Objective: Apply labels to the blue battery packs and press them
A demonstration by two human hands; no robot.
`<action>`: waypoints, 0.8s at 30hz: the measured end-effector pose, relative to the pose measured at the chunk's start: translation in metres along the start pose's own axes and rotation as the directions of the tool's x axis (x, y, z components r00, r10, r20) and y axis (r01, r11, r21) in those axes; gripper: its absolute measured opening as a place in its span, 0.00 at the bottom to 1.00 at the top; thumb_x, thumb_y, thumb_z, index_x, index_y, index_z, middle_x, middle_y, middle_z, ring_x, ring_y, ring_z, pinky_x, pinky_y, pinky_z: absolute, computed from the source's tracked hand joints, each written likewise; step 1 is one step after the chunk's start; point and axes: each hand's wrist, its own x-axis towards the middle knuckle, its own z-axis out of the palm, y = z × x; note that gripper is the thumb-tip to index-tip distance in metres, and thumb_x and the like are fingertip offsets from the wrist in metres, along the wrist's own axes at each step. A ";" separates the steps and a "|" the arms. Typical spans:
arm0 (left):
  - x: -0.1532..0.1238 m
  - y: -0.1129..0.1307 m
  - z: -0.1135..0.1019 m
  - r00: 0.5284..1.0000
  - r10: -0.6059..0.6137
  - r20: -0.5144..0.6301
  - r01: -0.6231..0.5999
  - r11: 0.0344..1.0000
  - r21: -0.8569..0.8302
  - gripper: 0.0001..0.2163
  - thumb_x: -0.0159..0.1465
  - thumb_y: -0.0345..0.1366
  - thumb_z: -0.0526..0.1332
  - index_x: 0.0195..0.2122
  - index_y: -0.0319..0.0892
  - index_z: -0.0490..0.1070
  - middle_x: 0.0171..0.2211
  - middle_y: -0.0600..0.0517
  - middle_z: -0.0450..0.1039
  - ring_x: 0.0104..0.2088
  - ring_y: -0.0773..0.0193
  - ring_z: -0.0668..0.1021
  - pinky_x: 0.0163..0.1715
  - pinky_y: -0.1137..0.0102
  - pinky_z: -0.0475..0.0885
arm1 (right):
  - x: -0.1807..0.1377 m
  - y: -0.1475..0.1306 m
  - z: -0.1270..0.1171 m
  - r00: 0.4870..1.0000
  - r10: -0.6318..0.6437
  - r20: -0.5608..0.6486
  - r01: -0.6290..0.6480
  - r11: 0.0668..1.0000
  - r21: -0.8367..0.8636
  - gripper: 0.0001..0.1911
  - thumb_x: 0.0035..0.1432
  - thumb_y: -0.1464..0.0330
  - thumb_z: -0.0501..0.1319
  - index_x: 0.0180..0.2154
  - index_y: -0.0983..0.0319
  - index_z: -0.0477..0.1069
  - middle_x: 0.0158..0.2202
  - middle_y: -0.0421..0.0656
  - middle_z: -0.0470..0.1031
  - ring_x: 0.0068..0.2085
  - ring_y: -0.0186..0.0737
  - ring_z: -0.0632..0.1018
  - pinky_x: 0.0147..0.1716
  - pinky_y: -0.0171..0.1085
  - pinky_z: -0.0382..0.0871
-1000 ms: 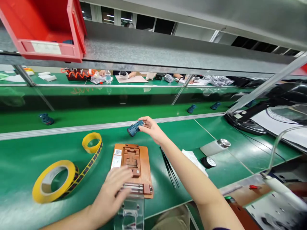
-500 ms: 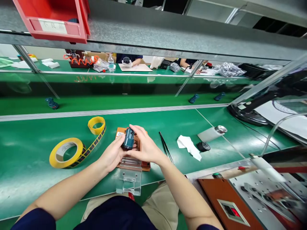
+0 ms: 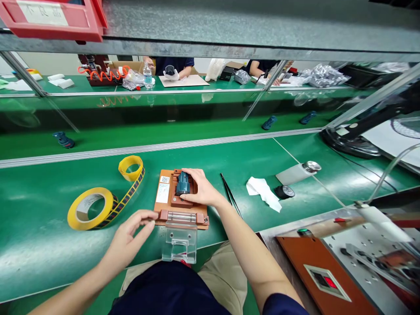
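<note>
A small dark blue part sits in the recess of an orange-brown fixture on the green bench. My right hand rests on the fixture with thumb and fingers closed round the blue part. My left hand hovers at the fixture's near left corner, fingers loosely apart, fingertips almost touching its edge, holding nothing. A clear plastic flap hangs off the fixture's front.
A yellow tape roll with a loose curl lies to the left. Black tweezers, a white cloth, a white bottle and a small black cap lie right. Blue parts ride the belt behind. Other people work across it.
My right hand brought the blue part back from near the belt, both hands held it over the fixture, then it went down into the recess. My left hand let go and drew back.
</note>
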 end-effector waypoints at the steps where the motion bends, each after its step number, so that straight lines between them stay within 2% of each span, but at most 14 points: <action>1: -0.008 -0.006 0.001 0.999 0.007 0.042 -0.008 0.999 0.032 0.13 0.67 0.48 0.61 0.47 0.47 0.76 0.50 0.47 0.74 0.51 0.56 0.76 0.53 0.66 0.73 | -0.001 0.002 0.002 1.000 -0.014 0.012 0.015 1.000 -0.014 0.47 0.51 0.53 0.72 0.66 0.59 0.58 0.65 0.53 0.63 0.65 0.58 0.59 0.65 0.60 0.55; 3: -0.021 -0.015 0.005 0.987 0.008 0.161 -0.014 0.999 0.040 0.14 0.68 0.47 0.61 0.51 0.50 0.75 0.55 0.47 0.70 0.55 0.55 0.74 0.53 0.66 0.72 | -0.005 0.007 0.008 0.998 -0.045 0.031 0.047 0.997 -0.066 0.46 0.55 0.49 0.68 0.69 0.58 0.55 0.68 0.53 0.58 0.68 0.59 0.56 0.66 0.62 0.52; 5: -0.029 -0.021 0.011 0.936 -0.040 0.350 0.053 0.998 -0.029 0.18 0.68 0.46 0.62 0.58 0.53 0.71 0.59 0.47 0.68 0.57 0.55 0.73 0.56 0.64 0.70 | -0.010 0.009 0.012 0.998 -0.055 0.014 0.056 0.990 -0.132 0.42 0.62 0.48 0.61 0.70 0.57 0.53 0.70 0.53 0.53 0.69 0.58 0.53 0.67 0.62 0.51; 7: -0.031 -0.019 0.014 0.849 -0.096 0.519 0.193 0.972 -0.136 0.21 0.68 0.46 0.63 0.61 0.53 0.68 0.56 0.46 0.71 0.56 0.55 0.75 0.57 0.63 0.70 | -0.018 0.009 0.013 0.997 -0.044 -0.061 0.033 0.983 -0.181 0.36 0.67 0.50 0.56 0.69 0.57 0.55 0.71 0.52 0.53 0.70 0.56 0.54 0.67 0.61 0.53; 9: -0.026 -0.010 0.013 0.793 -0.108 0.599 0.320 0.911 -0.260 0.21 0.67 0.46 0.63 0.60 0.50 0.70 0.47 0.46 0.76 0.49 0.56 0.79 0.52 0.63 0.73 | -0.030 0.010 0.008 0.979 -0.013 -0.205 -0.033 0.975 -0.219 0.29 0.69 0.53 0.54 0.66 0.56 0.60 0.67 0.51 0.60 0.67 0.54 0.58 0.66 0.59 0.56; 11: -0.016 0.007 0.008 0.793 -0.066 0.605 0.364 0.848 -0.385 0.21 0.68 0.47 0.62 0.59 0.46 0.71 0.45 0.43 0.77 0.45 0.56 0.80 0.45 0.65 0.75 | -0.048 0.014 -0.001 0.927 0.022 -0.375 -0.124 0.960 -0.251 0.23 0.69 0.56 0.55 0.61 0.56 0.67 0.60 0.50 0.69 0.62 0.53 0.66 0.63 0.56 0.60; 13: -0.002 0.028 0.000 0.802 0.000 0.597 0.363 0.794 -0.488 0.24 0.68 0.49 0.61 0.62 0.43 0.68 0.51 0.38 0.76 0.47 0.52 0.80 0.43 0.65 0.77 | -0.071 0.023 -0.009 0.852 0.051 -0.521 -0.229 0.932 -0.282 0.17 0.69 0.59 0.56 0.53 0.58 0.73 0.52 0.50 0.75 0.56 0.52 0.71 0.58 0.54 0.64; 16: 0.023 0.057 -0.004 0.838 0.038 0.545 0.352 0.725 -0.592 0.28 0.69 0.48 0.60 0.67 0.42 0.61 0.58 0.34 0.71 0.52 0.47 0.79 0.45 0.63 0.77 | -0.105 0.040 -0.013 0.763 0.088 -0.641 -0.385 0.857 -0.341 0.18 0.68 0.58 0.55 0.49 0.60 0.75 0.46 0.51 0.76 0.50 0.53 0.73 0.52 0.53 0.67; 18: 0.042 0.069 0.001 0.871 -0.023 0.491 0.373 0.681 -0.630 0.26 0.70 0.44 0.60 0.66 0.41 0.60 0.59 0.33 0.71 0.53 0.48 0.79 0.45 0.63 0.78 | -0.124 0.049 -0.009 0.723 0.133 -0.678 -0.497 0.782 -0.376 0.22 0.67 0.55 0.54 0.52 0.62 0.74 0.46 0.53 0.74 0.47 0.55 0.72 0.49 0.53 0.68; 20: 0.059 0.075 0.010 0.885 -0.137 0.445 0.421 0.642 -0.640 0.22 0.70 0.40 0.60 0.63 0.37 0.63 0.58 0.33 0.71 0.53 0.49 0.80 0.47 0.64 0.78 | -0.136 0.055 -0.003 0.691 0.187 -0.699 -0.579 0.722 -0.379 0.27 0.65 0.52 0.54 0.54 0.63 0.72 0.44 0.54 0.73 0.45 0.56 0.72 0.45 0.53 0.68; 24: 0.083 0.071 0.024 0.867 -0.315 0.386 0.497 0.592 -0.635 0.14 0.69 0.37 0.61 0.51 0.32 0.71 0.54 0.32 0.75 0.54 0.51 0.79 0.55 0.65 0.74 | -0.144 0.057 0.005 0.667 0.247 -0.703 -0.619 0.708 -0.339 0.24 0.65 0.53 0.54 0.52 0.63 0.73 0.39 0.51 0.74 0.42 0.55 0.73 0.41 0.50 0.67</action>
